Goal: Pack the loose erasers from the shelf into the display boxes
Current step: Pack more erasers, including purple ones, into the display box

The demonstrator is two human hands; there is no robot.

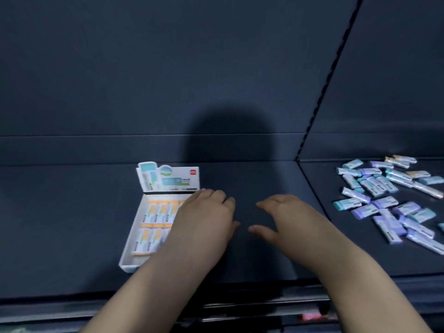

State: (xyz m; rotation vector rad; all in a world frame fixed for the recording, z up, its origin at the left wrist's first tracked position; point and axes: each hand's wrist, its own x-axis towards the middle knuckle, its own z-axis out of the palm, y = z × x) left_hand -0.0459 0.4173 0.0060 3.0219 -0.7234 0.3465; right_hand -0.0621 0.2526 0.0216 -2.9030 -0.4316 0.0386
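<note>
Covering half the display box (128,265), the left hand (206,219) leaves its fingers' hold unclear; the right hand (286,217), fingers loose, holds nothing.

open white display box (134,239) holding orange erasers (153,224), loose erasers (389,200) scattered right

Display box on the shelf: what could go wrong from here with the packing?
1. The left hand lies over the right side of the display box; a careless push might slide it toward the front of the shelf.
2. The box holds orange erasers, but the loose erasers are mostly blue and purple, so colours could get mixed.
3. The right hand is empty, and the pile lies far right; carried erasers may drop.
</note>
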